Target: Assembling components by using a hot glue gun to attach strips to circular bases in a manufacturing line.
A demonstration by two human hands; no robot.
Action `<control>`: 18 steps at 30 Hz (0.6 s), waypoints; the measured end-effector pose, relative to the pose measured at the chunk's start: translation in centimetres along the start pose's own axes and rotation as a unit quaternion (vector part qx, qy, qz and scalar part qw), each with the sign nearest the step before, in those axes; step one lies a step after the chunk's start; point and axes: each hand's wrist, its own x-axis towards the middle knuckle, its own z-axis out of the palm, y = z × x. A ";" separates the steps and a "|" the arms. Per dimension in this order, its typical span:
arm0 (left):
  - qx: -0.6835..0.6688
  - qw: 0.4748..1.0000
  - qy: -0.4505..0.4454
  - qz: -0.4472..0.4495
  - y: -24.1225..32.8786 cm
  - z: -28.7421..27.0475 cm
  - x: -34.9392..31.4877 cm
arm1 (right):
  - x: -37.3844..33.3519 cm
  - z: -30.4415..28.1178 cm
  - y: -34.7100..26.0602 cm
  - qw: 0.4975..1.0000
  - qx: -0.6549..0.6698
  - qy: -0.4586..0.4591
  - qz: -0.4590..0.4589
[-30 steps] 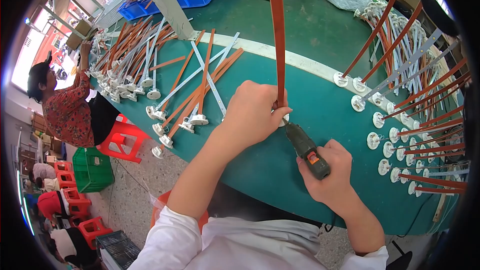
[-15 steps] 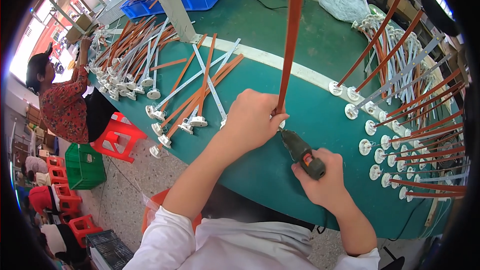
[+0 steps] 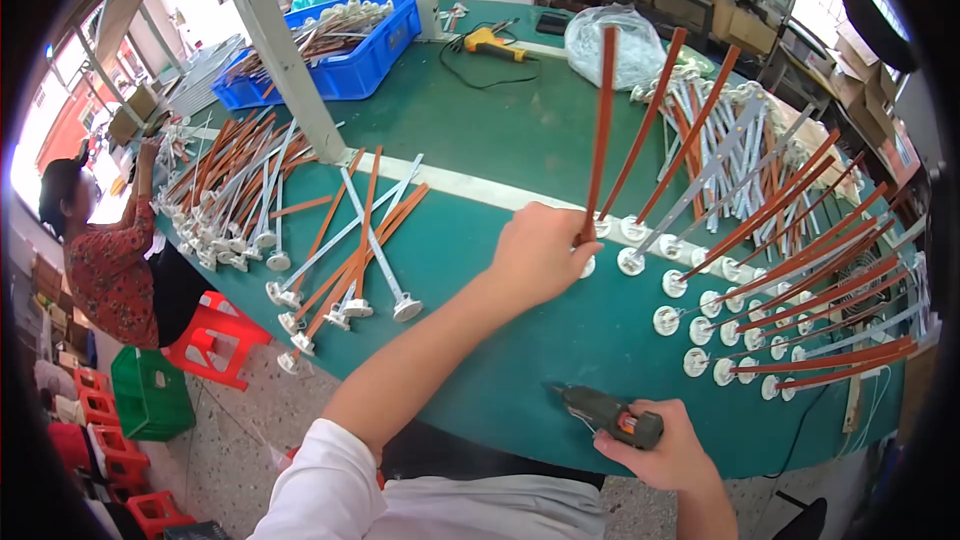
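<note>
My left hand (image 3: 540, 255) reaches out to the near end of the standing rows and is closed around the foot of an upright brown strip (image 3: 604, 130). Below its fingers shows part of that strip's round white base (image 3: 588, 267), the rest hidden by the hand. Nearer to me, my right hand (image 3: 672, 450) grips a dark green hot glue gun (image 3: 608, 416), its nozzle pointing left, low over the green table (image 3: 500, 380). To the right, several brown and silvery strips stand on white round bases (image 3: 674, 283) in rows.
Loose strips with bases (image 3: 365, 240) lie on the left of the table, beside a bigger heap (image 3: 230, 170). Further back are a white post (image 3: 275, 50), a blue crate (image 3: 340, 75), a yellow glue gun (image 3: 492, 44) and a clear plastic bag (image 3: 610, 45). Another person (image 3: 110, 260) sits at far left.
My left hand has carried the brown strip away from the glue gun's nozzle, over to the standing rows. The glue gun has drawn back toward me. The whole view has shifted.
</note>
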 end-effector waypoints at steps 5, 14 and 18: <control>0.001 0.999 -0.036 -0.006 0.2 3.8 2.2 | -3.6 2.1 3.5 0.962 0.221 0.150 0.051; 0.041 0.997 -0.051 -0.027 -0.3 2.1 1.3 | -1.7 2.7 2.9 0.982 -0.066 0.161 -0.074; 0.093 0.992 -0.066 -0.047 1.4 -1.6 -1.3 | -1.6 3.3 3.5 0.962 0.246 0.114 -0.020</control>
